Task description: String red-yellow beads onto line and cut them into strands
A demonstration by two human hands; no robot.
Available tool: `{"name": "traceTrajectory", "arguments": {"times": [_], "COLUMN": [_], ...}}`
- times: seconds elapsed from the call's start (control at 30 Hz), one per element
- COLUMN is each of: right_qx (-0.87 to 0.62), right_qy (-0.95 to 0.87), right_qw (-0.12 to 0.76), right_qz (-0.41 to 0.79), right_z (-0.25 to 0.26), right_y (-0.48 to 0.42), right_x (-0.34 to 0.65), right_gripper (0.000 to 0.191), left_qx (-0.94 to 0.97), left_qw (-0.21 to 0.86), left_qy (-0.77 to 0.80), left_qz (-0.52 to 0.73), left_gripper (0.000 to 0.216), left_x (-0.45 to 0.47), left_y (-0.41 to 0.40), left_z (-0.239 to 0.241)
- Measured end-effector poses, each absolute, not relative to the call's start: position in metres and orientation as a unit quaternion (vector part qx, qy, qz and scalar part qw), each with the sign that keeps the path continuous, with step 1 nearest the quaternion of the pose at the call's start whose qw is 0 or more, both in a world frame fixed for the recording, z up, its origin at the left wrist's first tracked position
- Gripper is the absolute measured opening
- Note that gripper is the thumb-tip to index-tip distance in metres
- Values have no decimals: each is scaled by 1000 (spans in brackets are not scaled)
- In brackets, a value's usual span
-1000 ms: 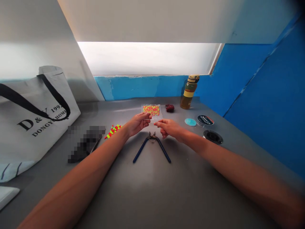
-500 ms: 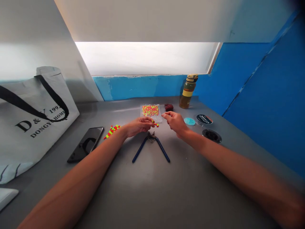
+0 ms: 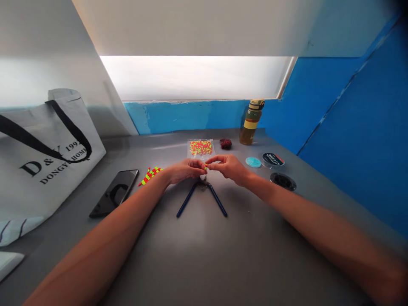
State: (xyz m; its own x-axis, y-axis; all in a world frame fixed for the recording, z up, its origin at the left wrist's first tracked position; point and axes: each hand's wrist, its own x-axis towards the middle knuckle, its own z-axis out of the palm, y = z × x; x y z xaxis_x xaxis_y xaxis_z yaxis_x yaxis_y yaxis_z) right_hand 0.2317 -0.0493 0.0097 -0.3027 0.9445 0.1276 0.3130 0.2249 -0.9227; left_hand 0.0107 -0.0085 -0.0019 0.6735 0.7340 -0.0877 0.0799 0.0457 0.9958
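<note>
Since the earlier frame, the right hand (image 3: 228,166) has come inward to the left hand (image 3: 186,171): the two stood apart then, and now we find them together, fingertips meeting over the tabletop (image 3: 255,246). A small yellow-and-red bead piece (image 3: 206,167) sits between them, pinched by both hands; it is too small for us to inspect further. Both forearms reach forward from the lower corners of the view, angled in toward each other, with the palms turned down.

The hands hang directly above the head of the blue-handled pliers (image 3: 202,199), hiding part of it, and we cannot confirm contact. The pliers' handles splay toward us and have not shifted. Just beyond the fingertips lies a clear bag of orange and yellow beads (image 3: 200,148). A strand of red and yellow beads (image 3: 149,176) lies just beside the left wrist, and a black smartphone (image 3: 114,193) lies further left, near the left forearm.

To the right, well apart from the hands, we note a teal disc (image 3: 253,162), a spool of line (image 3: 273,160) and a black round lid (image 3: 283,181). A large stretch of grey tabletop extends beneath the forearms toward the near edge.
</note>
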Motion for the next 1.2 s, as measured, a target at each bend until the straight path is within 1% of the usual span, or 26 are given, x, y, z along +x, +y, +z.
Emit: {"name": "traceTrajectory", "arguments": {"times": [0.27,0.5,0.7,0.77,0.87,0.97,1.07,1.2], "right_qx": [-436,-438,-436,-443,-450,-446,-437,-441], "right_qy": [-728,-721,-736,-744,-752,-751,-741,-740], "right_qw": [359,365,347,335,322,322,329,328], "right_qz": [388,395,384,372,358,367,390,388], "right_z": [12,10,4,3,0,-3,-7,-9], "right_y": [-55,-57,-53,-52,-52,-51,-50,-49], "right_x": [229,226,227,227,226,225,224,225], "right_gripper": [37,32,31,30,30,31,31,30], "left_qx": [633,642,662,662,656,655,654,660], "left_qw": [661,650,635,642,658,669,675,673], "left_qy": [312,321,327,319,305,294,285,276], "left_qz": [255,250,227,219,208,194,189,186], "left_gripper": [14,17,12,15,25,32,34,34], "left_x": [9,9,12,11,9,6,3,2], "left_y": [-6,-6,-10,-9,-6,-2,0,0], "left_z": [-5,-7,0,0,-4,-7,-8,-7]}}
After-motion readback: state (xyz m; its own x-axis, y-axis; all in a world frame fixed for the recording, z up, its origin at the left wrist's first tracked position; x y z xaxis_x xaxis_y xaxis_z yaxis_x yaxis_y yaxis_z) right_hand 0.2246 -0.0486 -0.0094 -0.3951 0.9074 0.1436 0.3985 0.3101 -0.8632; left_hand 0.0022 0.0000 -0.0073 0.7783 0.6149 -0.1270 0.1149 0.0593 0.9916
